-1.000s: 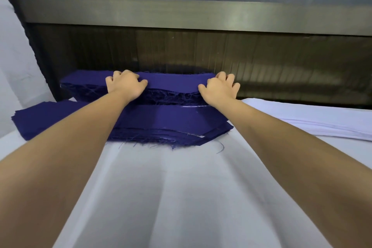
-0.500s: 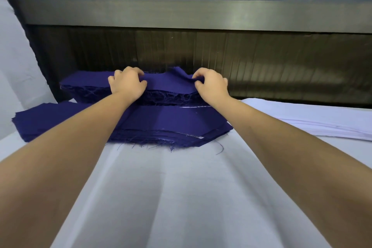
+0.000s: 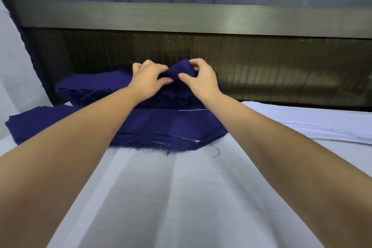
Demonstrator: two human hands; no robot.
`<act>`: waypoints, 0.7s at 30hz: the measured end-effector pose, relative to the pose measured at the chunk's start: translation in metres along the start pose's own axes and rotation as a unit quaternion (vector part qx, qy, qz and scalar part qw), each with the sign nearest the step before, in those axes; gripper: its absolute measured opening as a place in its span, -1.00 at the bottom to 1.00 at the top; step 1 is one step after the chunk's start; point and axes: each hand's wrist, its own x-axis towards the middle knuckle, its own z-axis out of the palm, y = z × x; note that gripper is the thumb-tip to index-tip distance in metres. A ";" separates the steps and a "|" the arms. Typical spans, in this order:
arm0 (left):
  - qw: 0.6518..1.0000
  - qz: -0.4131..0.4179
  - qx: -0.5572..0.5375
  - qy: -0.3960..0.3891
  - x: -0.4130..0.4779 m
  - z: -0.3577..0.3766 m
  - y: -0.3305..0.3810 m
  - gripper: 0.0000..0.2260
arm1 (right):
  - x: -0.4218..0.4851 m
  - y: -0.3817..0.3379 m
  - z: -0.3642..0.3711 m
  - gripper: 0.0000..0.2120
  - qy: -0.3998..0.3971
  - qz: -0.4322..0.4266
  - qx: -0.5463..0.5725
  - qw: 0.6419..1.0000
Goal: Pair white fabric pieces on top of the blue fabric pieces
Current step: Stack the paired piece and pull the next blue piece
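A thick far stack of blue fabric pieces [image 3: 90, 88] lies against the back wall. In front of it spreads a lower, wider blue stack [image 3: 173, 127] with frayed edges. My left hand [image 3: 149, 80] and my right hand [image 3: 201, 78] meet over the far stack and pinch its top blue piece [image 3: 181, 70], bunching it up into a raised fold between them. A flat stack of white fabric pieces [image 3: 314, 121] lies to the right of the blue stacks.
A white cloth [image 3: 181, 197] covers the table in front of me. A dark ribbed panel [image 3: 261, 62] and a metal rail [image 3: 201, 18] close the back. More white fabric [image 3: 12, 62] hangs at the far left.
My hands have moved together from the two ends of the far stack toward its middle. The top blue piece, flat before, is now gathered and lifted between them.
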 end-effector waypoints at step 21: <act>0.988 -0.070 0.121 -0.066 -0.030 -0.019 -0.014 -0.77 | -0.053 0.045 -0.136 -0.90 0.064 0.131 0.067 0.987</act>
